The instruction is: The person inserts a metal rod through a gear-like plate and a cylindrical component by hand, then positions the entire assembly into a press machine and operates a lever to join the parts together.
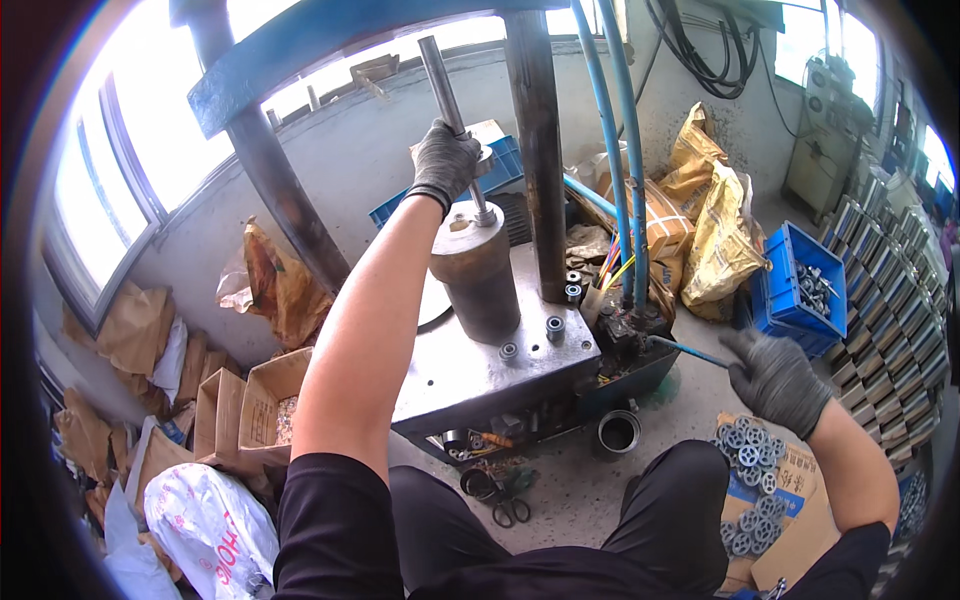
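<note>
My left hand (446, 160), in a grey glove, is closed around an upright, slightly tilted metal rod (437, 80). Below the fist the rod's lower end meets the top of a thick steel cylinder (478, 275), which stands on the metal press table (550, 345). A round collar (484, 160) shows beside my fingers. At the right my gloved right hand (780, 380) is at the end of a thin blue lever (690, 350), its fingers curled about the tip. Small ring-shaped metal parts (555, 325) stand on the table near the cylinder.
Two dark press columns (537, 150) rise behind the table under a blue crossbeam (340, 40). Blue hoses (625, 150) run down to the lever's base. Flat spoked metal wheels (750, 455) lie on cardboard at right. A blue crate (800, 285) and cardboard boxes (262, 400) flank the table.
</note>
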Motion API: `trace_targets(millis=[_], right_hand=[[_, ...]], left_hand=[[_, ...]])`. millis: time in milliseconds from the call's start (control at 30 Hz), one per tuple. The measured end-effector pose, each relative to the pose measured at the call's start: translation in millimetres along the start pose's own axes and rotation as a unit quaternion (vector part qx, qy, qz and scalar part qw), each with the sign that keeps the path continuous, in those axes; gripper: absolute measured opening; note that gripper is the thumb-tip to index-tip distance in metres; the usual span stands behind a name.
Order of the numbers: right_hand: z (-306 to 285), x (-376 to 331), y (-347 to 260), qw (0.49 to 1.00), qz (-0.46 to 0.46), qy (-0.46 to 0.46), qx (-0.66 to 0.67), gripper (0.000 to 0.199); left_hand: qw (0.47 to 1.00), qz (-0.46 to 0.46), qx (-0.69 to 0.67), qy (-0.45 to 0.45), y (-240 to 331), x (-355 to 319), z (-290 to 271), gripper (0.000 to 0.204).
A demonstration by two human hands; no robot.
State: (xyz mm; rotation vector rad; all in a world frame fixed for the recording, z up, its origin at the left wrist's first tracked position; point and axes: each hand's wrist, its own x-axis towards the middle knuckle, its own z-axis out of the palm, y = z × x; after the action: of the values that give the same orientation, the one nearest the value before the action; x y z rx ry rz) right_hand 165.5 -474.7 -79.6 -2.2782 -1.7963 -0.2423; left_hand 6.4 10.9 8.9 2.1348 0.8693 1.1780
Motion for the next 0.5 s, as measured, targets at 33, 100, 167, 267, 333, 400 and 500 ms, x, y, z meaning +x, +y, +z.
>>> trace_targets(millis=[33,100,167,267,333,400,500], right_hand=[[-0.5,-3.2,-0.7,0.997,-0.006,-0.071,0.013,0.032],[-1.0,1.9,-2.4,0.995,-0.028,-0.095,0.015,0.031],[-1.7,5.3,-6.1,0.992,-0.044,-0.117,0.016,0.031],[-2.8,8.3,-12.3,0.984,-0.060,-0.169,0.022,0.032],[-2.5,6.0,-14.2,0.985,-0.057,-0.163,0.014,0.032],[0.0,1.4,-12.3,0.985,-0.056,-0.160,0.010,0.033],[5.3,-8.9,-0.9,0.991,-0.046,-0.120,0.027,0.032]], left_hand=[[1.000,-0.001,0.002,0.004,-4.3,3.4,-1.7,0.033],[0.990,0.052,0.131,0.014,-8.8,10.3,-5.0,0.036],[0.997,0.027,0.071,0.006,-4.5,4.7,-3.2,0.033],[1.000,0.006,0.023,-0.007,6.8,-1.9,3.1,0.030],[0.998,0.007,0.054,-0.012,8.6,-2.1,2.0,0.030],[0.999,-0.002,0.045,-0.011,9.3,-2.0,1.3,0.030],[0.999,-0.007,0.034,-0.008,8.8,-2.7,1.5,0.030]])
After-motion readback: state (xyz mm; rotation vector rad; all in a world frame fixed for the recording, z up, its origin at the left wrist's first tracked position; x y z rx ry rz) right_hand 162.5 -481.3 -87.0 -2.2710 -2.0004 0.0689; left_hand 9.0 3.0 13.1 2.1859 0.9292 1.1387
